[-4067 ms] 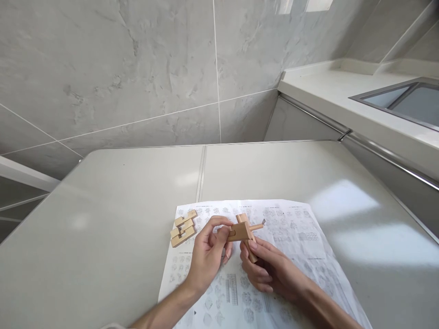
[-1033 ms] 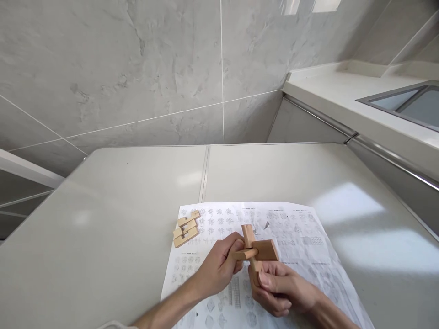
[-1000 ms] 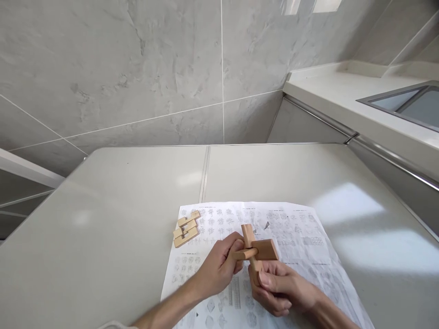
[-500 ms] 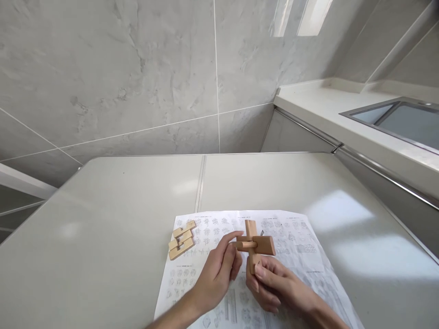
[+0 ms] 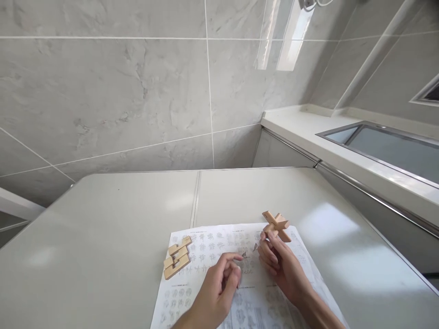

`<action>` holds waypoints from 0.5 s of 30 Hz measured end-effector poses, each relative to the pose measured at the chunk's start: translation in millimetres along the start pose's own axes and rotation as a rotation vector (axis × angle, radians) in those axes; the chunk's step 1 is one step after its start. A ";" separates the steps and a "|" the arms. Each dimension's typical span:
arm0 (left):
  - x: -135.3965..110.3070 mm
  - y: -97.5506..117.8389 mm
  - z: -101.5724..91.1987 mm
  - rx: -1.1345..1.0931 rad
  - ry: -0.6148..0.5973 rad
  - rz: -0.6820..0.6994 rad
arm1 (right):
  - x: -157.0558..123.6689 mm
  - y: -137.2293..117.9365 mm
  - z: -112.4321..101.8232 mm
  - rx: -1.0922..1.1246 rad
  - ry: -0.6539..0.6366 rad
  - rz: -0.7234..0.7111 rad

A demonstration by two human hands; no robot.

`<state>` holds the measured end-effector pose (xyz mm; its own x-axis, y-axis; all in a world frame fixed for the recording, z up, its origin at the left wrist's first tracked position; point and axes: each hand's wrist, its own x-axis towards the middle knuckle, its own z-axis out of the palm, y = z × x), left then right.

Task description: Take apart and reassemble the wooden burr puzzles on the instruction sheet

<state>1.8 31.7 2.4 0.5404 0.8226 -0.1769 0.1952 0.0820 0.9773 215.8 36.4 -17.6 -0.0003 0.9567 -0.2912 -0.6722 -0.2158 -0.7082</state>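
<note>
At the upper right of the printed sheet, my right hand (image 5: 283, 267) pinches a cross-shaped wooden interlocking puzzle (image 5: 276, 225) between thumb and fingertips. The puzzle's crossed bars stick out above the fingers, tilted; its lower end is partly hidden by them. My left hand (image 5: 221, 285) hovers over the middle of the sheet, with nothing seen in it. Its fingers are loosely curled, index finger and thumb apart. To its left, several notched wooden puzzle pieces (image 5: 177, 261) lie against each other on the sheet's left edge.
A large paper sheet (image 5: 202, 269) printed with small diagrams lies on the pale table (image 5: 103, 237). Behind the table stands a grey tiled wall (image 5: 103, 91). On the right runs a white counter (image 5: 291, 119) with a metal-framed sink (image 5: 391, 146).
My left hand has let go of the wooden puzzle. My right hand has carried it up and to the right, turning it. The view has tilted upward.
</note>
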 end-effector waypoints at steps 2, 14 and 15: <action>0.8 -1.1 -0.2 0.016 -0.006 0.008 | 2.8 -2.8 -1.8 0.035 0.013 -0.019; -1.1 -5.2 0.6 0.056 -0.009 0.080 | 10.5 -10.9 -16.2 0.276 -0.010 -0.085; -1.2 -5.0 0.7 0.065 -0.009 0.078 | 10.3 -11.7 -16.7 0.295 -0.015 -0.086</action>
<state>0.9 29.9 -2.3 0.5631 0.8201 -0.1017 0.2049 -0.0194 0.9786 236.0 45.5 -23.1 0.0569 0.9722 -0.2273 -0.8561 -0.0696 -0.5121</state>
